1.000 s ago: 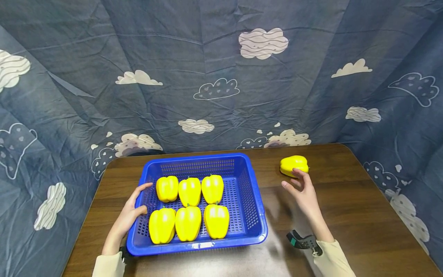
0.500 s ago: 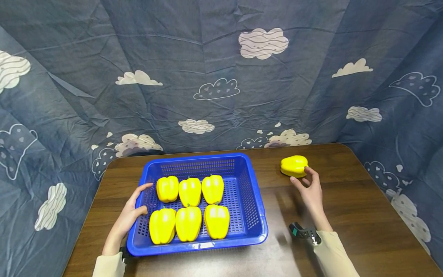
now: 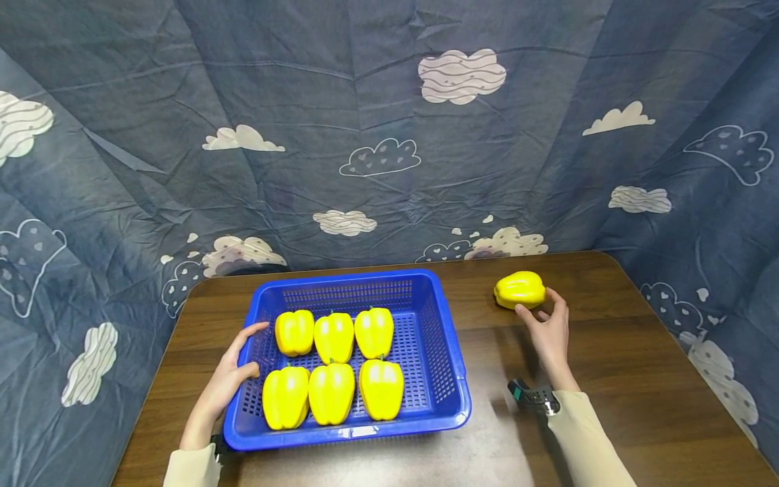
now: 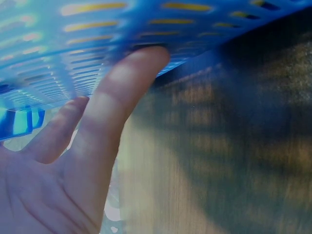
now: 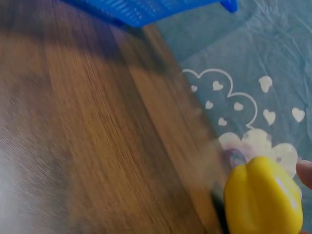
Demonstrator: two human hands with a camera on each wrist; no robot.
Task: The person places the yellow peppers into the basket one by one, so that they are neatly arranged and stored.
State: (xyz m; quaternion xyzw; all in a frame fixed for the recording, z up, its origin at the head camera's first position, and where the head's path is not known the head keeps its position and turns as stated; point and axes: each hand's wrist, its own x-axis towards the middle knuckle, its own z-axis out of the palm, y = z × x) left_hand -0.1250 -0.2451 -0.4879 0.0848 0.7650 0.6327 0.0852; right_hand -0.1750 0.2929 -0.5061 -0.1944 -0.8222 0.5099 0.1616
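Over the left rim of a blue plastic basket (image 3: pixel 420 365), my left hand (image 3: pixel 226 379) grips its side. The left wrist view shows fingers (image 4: pixel 105 112) against the slotted outer wall. Several yellow bell peppers (image 3: pixel 331 392) lie in two rows inside the basket. Right of it, my right hand (image 3: pixel 550 335) holds another yellow bell pepper (image 3: pixel 520 289) by its right end, the thumb at the near side and fingers at the right. In the right wrist view this bell pepper (image 5: pixel 263 200) shows at the lower right, with a fingertip (image 5: pixel 305 171) beside it.
The brown wooden table (image 3: pixel 615 379) carries the basket and extends to the right. A dark blue curtain with clouds (image 3: pixel 377 122) hangs behind and along the sides. The basket's right part (image 3: pixel 406 338) shows bare slotted floor.
My right hand has shifted right round the single bell pepper's end and taken hold of it. That pepper has tilted and moved slightly right. The left hand and basket stay put.
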